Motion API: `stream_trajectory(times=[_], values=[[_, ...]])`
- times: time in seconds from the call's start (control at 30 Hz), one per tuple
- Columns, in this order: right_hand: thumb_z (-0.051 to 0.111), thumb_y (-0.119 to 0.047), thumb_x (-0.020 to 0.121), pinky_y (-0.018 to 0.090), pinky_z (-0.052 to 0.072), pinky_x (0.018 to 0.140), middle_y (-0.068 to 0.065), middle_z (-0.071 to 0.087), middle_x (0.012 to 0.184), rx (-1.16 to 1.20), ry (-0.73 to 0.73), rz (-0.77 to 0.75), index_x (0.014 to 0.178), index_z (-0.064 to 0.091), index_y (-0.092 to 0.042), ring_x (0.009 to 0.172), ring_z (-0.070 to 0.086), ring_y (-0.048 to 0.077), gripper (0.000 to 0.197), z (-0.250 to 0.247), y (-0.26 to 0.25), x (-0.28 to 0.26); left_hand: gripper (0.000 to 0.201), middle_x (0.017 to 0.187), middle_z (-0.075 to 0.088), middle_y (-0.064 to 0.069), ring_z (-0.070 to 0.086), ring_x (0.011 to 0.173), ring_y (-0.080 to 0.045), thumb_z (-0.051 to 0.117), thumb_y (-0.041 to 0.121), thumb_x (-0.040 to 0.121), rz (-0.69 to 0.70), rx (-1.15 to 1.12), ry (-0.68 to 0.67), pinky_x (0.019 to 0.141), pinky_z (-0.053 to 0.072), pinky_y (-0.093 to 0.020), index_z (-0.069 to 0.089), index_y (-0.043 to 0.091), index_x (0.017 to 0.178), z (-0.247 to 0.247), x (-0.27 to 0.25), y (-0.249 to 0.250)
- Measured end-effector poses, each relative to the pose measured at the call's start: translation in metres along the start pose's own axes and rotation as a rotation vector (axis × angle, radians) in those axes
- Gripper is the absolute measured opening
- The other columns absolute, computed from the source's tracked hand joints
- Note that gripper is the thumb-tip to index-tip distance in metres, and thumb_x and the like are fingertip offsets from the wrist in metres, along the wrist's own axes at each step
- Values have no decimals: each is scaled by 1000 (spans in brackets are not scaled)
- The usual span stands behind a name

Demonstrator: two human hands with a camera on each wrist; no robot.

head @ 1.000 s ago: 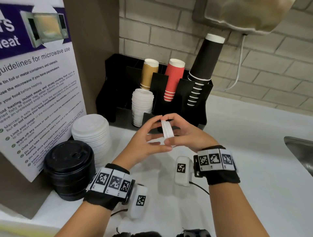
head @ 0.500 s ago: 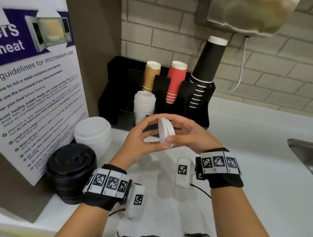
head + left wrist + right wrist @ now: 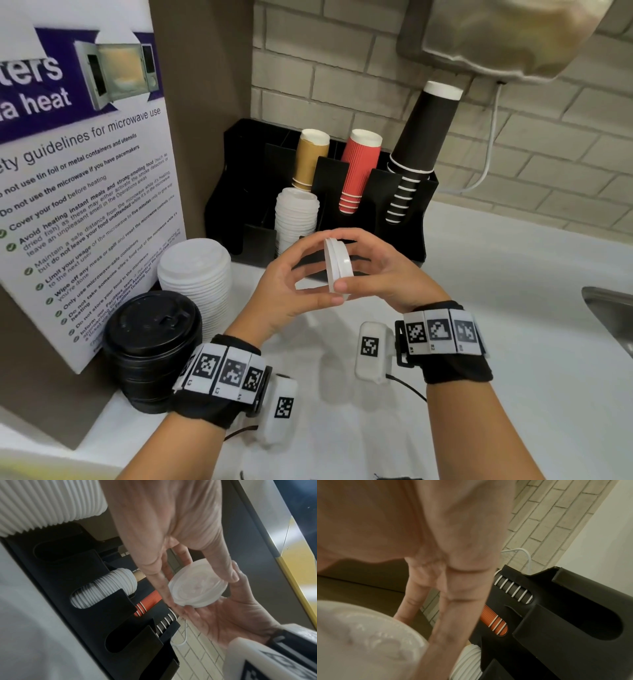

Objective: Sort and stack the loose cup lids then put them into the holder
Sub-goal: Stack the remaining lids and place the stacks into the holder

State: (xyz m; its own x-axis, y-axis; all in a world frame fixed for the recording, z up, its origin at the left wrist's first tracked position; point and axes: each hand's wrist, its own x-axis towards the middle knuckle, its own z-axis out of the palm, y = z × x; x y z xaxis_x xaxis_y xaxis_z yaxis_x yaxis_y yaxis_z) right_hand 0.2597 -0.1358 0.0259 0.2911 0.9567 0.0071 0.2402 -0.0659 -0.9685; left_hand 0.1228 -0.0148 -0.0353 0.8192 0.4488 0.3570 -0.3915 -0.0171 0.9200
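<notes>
Both hands hold a small set of white lids (image 3: 337, 266) on edge, in the air in front of the black holder (image 3: 404, 219). From the head view it looks like 2 nested lids; exact count not certain.

Left hand (image 3: 291, 284): fingers curled, thumb and fingertips pinching the lids' rim from the left. Right hand (image 3: 383, 274): fingers curled over the top of the rim, thumb under it, gripping from the right. Left wrist view shows the lids' face (image 3: 197, 586) framed by fingers of both hands.

Holder: a front slot already carries a stack of small white lids (image 3: 296, 216), roughly filling it. Behind stand tan cups (image 3: 310, 157), red cups (image 3: 359, 168) and black cups (image 3: 421, 144). The front slot on the right (image 3: 126, 641) looks empty in the left wrist view.

On the worktop (image 3: 479, 308) to the left: a stack of larger white lids (image 3: 197, 274) and a stack of black lids (image 3: 150, 346), both outside the holder, beside a microwave poster (image 3: 82, 171).

Judgement: mid-sort; the held lids are being squared up before going in.

Risks from here:
- Lids held only by the rim, on edge. Uneven squeeze could pop them apart or let 1 slip to the worktop.
- If not fully nested, they would sit crooked on the stack in the slot and tip it.
- The filled slot has little room on top; pressing more in could topple or jam it.
- Size mix-up: 2 white lid sizes are about, easy to place in the wrong stack.
</notes>
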Motion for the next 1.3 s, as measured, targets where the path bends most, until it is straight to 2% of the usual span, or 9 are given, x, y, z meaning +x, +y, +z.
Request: stream_trajectory(times=[0.3,0.43,0.6,0.67,0.77,0.9,1.07,1.2,1.3], values=[[87,-19,63,30,57,75,0,67,113,-27,22,8,123,56,-30,102,67,13,68,3,-3,7,80,132,57,18,58,123,-19,88,25,59,-14,3,64,86,58,-39,55,43,130,-1,0,-4],[86,-19,65,27,57,72,-3,64,113,-67,12,3,120,58,-33,99,67,8,63,5,-9,16,82,139,52,14,54,129,-17,88,27,58,-14,0,102,87,58,-41,54,50,129,-5,3,-6],[82,-10,72,36,60,69,6,60,114,-158,17,-24,121,56,-25,96,67,17,57,-3,-21,53,98,152,38,6,47,134,-14,90,26,58,-84,-5,169,86,55,-23,36,59,133,-11,5,-10],[82,-11,71,37,60,69,7,59,111,-226,127,-59,120,54,-22,94,66,21,57,-10,-27,78,93,147,40,6,48,130,-14,86,25,63,-161,67,191,82,52,-13,37,50,138,-11,3,-13],[84,-16,69,24,56,70,-1,59,102,-433,268,-116,116,51,-18,91,59,12,57,-22,-32,119,68,137,48,12,54,123,-11,81,17,77,-253,170,185,75,51,-10,49,30,137,-12,0,-16],[81,-17,72,24,47,87,-4,57,111,-699,187,-76,118,56,-18,106,55,14,52,-25,-28,162,44,129,53,15,57,113,1,76,23,84,-310,187,146,71,51,-14,58,34,122,-13,-4,-15],[72,-15,82,10,29,91,4,52,139,-904,41,-93,134,53,-12,128,47,17,56,-20,-17,186,33,125,56,14,60,108,0,74,25,86,-319,206,158,68,50,-10,61,35,115,-14,-7,-14],[69,-20,85,19,31,101,9,46,145,-1091,-42,-58,144,42,-12,133,42,22,66,-17,-11,187,30,125,56,15,62,108,-2,73,25,87,-332,215,177,66,49,-8,62,34,114,-14,-8,-14],[73,-19,80,22,35,94,14,48,139,-1229,-45,-55,146,39,-14,128,44,27,75,-15,-9,185,29,123,56,17,62,107,-1,72,26,87,-346,225,174,68,48,-11,62,37,112,-13,-8,-14]])
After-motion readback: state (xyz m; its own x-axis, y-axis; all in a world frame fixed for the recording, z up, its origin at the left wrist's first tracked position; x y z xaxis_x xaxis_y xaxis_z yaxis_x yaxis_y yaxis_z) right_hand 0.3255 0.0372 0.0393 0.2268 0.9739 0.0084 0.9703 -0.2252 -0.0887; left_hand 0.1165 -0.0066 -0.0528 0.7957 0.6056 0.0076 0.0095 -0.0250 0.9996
